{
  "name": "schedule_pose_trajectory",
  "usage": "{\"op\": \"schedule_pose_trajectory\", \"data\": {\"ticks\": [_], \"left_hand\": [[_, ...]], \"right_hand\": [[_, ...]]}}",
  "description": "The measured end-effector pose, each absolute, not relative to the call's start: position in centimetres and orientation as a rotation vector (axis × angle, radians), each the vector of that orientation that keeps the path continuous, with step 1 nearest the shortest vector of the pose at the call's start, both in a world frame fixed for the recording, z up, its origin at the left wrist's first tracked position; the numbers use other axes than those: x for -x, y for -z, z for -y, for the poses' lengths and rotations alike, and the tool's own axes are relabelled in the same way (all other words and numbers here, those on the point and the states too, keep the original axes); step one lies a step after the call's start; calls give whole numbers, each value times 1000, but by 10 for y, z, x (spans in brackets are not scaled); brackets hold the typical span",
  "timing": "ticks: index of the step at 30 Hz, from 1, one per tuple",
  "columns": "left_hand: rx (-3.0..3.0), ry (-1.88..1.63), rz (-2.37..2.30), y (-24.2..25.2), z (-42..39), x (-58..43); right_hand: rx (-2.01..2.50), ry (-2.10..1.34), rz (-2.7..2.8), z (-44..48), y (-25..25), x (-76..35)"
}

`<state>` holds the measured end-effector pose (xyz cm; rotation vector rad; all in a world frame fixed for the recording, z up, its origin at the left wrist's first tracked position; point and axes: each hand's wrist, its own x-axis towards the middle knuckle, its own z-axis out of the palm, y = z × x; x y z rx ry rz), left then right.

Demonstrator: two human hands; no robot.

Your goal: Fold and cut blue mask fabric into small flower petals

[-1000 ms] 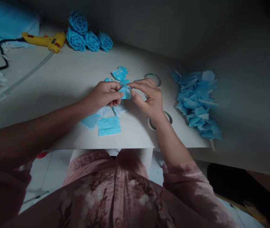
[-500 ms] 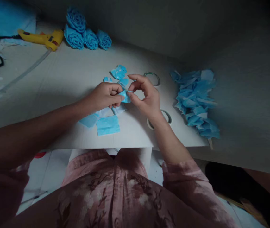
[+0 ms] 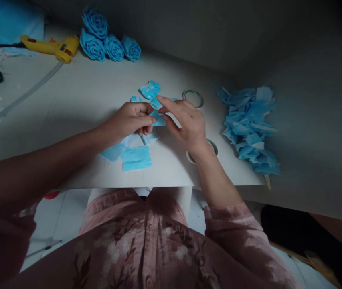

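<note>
My left hand [image 3: 136, 117] pinches a small piece of thin blue sheet [image 3: 157, 119] between thumb and fingers; whether it is paper or cloth I cannot tell. At the right edge of that piece is my right hand [image 3: 185, 122], its thumb and index finger spread apart. Its lower fingers come close to the piece; whether they touch it I cannot tell. Just beyond the hands lies a crumpled blue piece [image 3: 150, 90]. A flat blue rectangle [image 3: 136, 158] rests on the table nearer to me, beside a paler blue piece [image 3: 112, 153].
Several rolled blue roses [image 3: 92, 46] stand at the back left beside a yellow glue gun [image 3: 50, 45] with a clear glue stick. Two tape rolls, a far one [image 3: 193, 98] and a near one [image 3: 213, 149], lie right of centre. A heap of blue pieces [image 3: 249, 128] is at the right.
My right thumb and index finger have moved apart from their pinch at the piece's edge. The left hand keeps its hold in nearly the same place.
</note>
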<state>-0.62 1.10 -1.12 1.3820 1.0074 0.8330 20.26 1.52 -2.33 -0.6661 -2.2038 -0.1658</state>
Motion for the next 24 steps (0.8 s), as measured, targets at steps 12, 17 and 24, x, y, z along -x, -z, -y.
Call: {"op": "schedule_pose_trajectory", "data": {"ticks": [12, 17, 24], "left_hand": [[-1287, -897, -923, 17, -13, 8], [-1260, -901, -908, 17, -13, 8], [-1235, -907, -893, 12, -11, 7]], "right_hand": [[754, 268, 2194, -15, 28, -201], [775, 319, 2217, -15, 28, -201], [777, 352, 2195, -17, 30, -201]]}}
